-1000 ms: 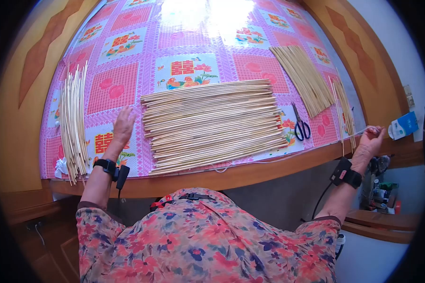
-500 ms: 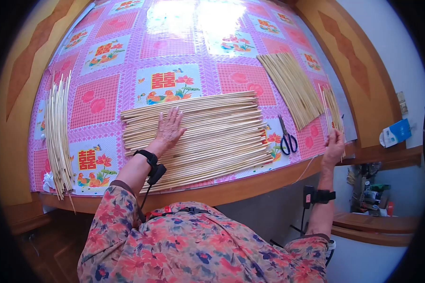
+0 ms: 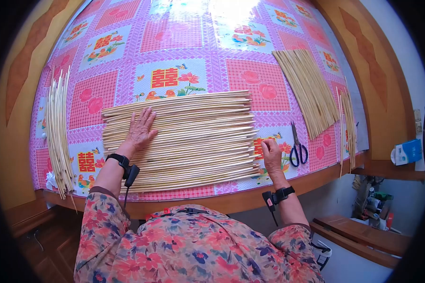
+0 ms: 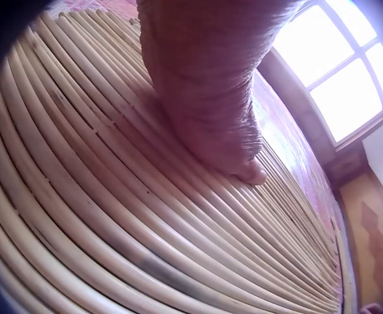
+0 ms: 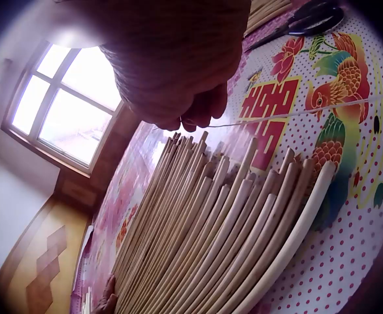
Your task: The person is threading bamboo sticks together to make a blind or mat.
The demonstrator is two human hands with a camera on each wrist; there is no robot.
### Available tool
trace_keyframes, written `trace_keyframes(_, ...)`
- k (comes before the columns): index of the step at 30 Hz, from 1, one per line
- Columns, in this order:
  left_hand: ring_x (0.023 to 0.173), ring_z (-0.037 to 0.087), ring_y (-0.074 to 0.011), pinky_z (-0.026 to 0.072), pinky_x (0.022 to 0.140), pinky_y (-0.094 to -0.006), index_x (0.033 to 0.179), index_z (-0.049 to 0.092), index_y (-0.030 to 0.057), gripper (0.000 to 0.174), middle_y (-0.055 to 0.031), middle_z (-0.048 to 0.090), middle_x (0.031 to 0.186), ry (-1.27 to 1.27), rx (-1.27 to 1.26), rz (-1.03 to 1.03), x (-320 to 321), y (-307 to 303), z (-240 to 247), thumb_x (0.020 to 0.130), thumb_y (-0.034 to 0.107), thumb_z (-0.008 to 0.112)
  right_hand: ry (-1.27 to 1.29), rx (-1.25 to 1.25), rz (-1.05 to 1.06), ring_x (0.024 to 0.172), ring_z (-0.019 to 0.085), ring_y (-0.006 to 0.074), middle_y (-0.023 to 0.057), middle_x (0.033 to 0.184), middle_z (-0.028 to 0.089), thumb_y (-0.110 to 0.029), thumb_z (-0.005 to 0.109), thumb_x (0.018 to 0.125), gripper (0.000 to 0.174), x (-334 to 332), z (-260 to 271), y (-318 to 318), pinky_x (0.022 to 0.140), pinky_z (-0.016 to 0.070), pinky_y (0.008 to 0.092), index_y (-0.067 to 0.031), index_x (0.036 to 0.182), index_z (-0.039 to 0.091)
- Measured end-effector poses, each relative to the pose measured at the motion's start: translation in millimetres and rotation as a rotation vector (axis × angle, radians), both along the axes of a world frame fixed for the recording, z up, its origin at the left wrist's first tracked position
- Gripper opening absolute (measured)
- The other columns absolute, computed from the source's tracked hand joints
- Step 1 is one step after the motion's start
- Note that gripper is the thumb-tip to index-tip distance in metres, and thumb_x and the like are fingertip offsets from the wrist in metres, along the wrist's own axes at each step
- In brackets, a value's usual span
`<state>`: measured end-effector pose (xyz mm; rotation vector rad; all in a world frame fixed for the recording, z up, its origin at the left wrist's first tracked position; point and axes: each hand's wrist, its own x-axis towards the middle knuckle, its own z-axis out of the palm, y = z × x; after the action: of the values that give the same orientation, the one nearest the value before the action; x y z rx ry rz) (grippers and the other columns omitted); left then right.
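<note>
A wide layer of thin pale sticks lies side by side on the patterned cloth. On its left part rests my left hand, fingers spread flat over the sticks; the left wrist view shows the palm side against them. Just beyond the sticks' right ends, my right hand is held with curled fingers. In the right wrist view this right hand pinches a thin white string, which stretches off across the printed cloth. The pinching fingertips are partly in shadow.
Black-handled scissors lie right of my right hand. Another flat row of sticks sits at the back right, with a small bundle beside it. A loose bundle lies far left. The wooden table edge runs in front.
My left hand has come from beside the sticks onto them, and the sticks now sit further left in view. My right hand has moved left from the far right, bringing the string.
</note>
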<state>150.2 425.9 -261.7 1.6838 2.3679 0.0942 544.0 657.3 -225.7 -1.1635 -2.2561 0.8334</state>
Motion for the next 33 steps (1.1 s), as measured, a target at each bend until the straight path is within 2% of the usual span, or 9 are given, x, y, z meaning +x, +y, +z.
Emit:
trace_keyframes(5,0.132,0.013,-0.0227,0.0035,0.105,-0.0479,0.132,0.028,0.0094,0.06,-0.0099,0.019,0.14,0.036,-0.038,-0.039,-8.4,1.2,10.3,0.082,0.037,0.046,-0.034,0.05,-0.014,0.066,0.054,0.0243,0.0107,0.072,0.053,-0.009,0.054,0.08,0.007,-4.2,-8.8,10.1,0.06,0.0425,0.0329,-0.0021,0.081,0.054)
trace_keyframes(7,0.131,0.014,-0.0225,0.0047,0.104,-0.0479,0.132,0.027,0.0087,0.058,-0.0095,0.02,0.14,0.066,0.136,-0.008,12.8,23.1,11.9,0.084,0.035,0.046,-0.049,0.044,-0.028,0.067,0.054,0.0257,0.0113,0.074,0.054,-0.009,0.054,0.08,0.008,-2.0,-13.0,22.4,0.06,0.0426,0.0339,-0.0017,0.082,0.054)
trace_keyframes(10,0.131,0.015,-0.0222,0.0047,0.104,-0.0479,0.133,0.026,0.0085,0.057,-0.0093,0.02,0.14,0.024,0.18,-0.153,60.7,77.5,26.2,0.086,0.036,0.043,-0.04,0.118,-0.132,0.067,0.054,0.0252,0.0112,0.075,0.054,-0.01,0.054,0.081,0.009,-4.9,-14.3,39.8,0.06,0.0427,0.0331,-0.0017,0.082,0.055)
trace_keyframes(13,0.132,0.013,-0.0219,0.0025,0.105,-0.0467,0.134,0.024,0.0087,0.058,-0.0091,0.019,0.141,0.001,0.219,-0.252,94.0,118.1,13.4,0.087,0.039,0.039,-0.087,0.162,-0.183,0.068,0.054,0.0247,0.011,0.077,0.054,-0.011,0.054,0.081,0.009,-7.6,-20.1,55.3,0.06,0.0429,0.0329,-0.0024,0.082,0.056)
trace_keyframes(15,0.132,0.012,-0.0222,0.0016,0.106,-0.0433,0.133,0.025,0.0061,0.057,-0.0094,0.018,0.141,-0.047,0.237,-0.284,103.4,135.0,-0.1,0.086,0.035,0.041,-0.113,0.172,-0.196,0.068,0.054,0.025,0.0109,0.078,0.053,-0.012,0.053,0.081,0.009,-8.0,-21.0,61.6,0.06,0.043,0.0333,-0.0028,0.083,0.056)
trace_keyframes(26,0.132,0.012,-0.0223,0.0004,0.106,-0.0431,0.134,0.023,0.0064,0.06,-0.0096,0.02,0.141,-0.026,0.183,-0.265,106.6,137.5,-11.1,0.086,0.04,0.035,-0.281,0.266,-0.171,0.076,0.052,0.0275,0.0111,0.083,0.051,-0.011,0.052,0.081,0.009,1.4,-43.8,73.3,0.064,0.0438,0.0349,-0.0061,0.088,0.055)
trace_keyframes(29,0.132,0.011,-0.0223,0.0005,0.106,-0.0428,0.134,0.023,0.0062,0.06,-0.0097,0.02,0.141,-0.024,0.19,-0.267,107.4,138.2,-9.1,0.086,0.041,0.035,-0.3,0.248,-0.176,0.08,0.052,0.0275,0.0097,0.086,0.051,-0.01,0.052,0.08,0.013,-5.6,-39.0,74.7,0.07,0.0428,0.0358,-0.0073,0.092,0.054)
trace_keyframes(31,0.132,0.011,-0.0222,0.0006,0.106,-0.0424,0.134,0.024,0.006,0.06,-0.0099,0.02,0.141,-0.031,0.171,-0.258,107.1,138.4,-9.2,0.086,0.04,0.035,-0.488,0.472,-0.254,0.087,0.051,0.0267,0.0075,0.089,0.052,-0.01,0.054,0.078,0.018,-15.1,-29.5,73.2,0.075,0.0403,0.0383,-0.0086,0.096,0.054)
trace_keyframes(33,0.132,0.012,-0.0219,0.0008,0.106,-0.0422,0.134,0.024,0.006,0.06,-0.0098,0.02,0.14,-0.032,0.183,-0.267,106.8,137.8,-9.4,0.086,0.04,0.036,-0.43,0.547,-0.21,0.089,0.05,0.0262,0.007,0.09,0.053,-0.009,0.054,0.077,0.02,-35.9,-13.7,71.3,0.078,0.0389,0.039,-0.0092,0.097,0.055)
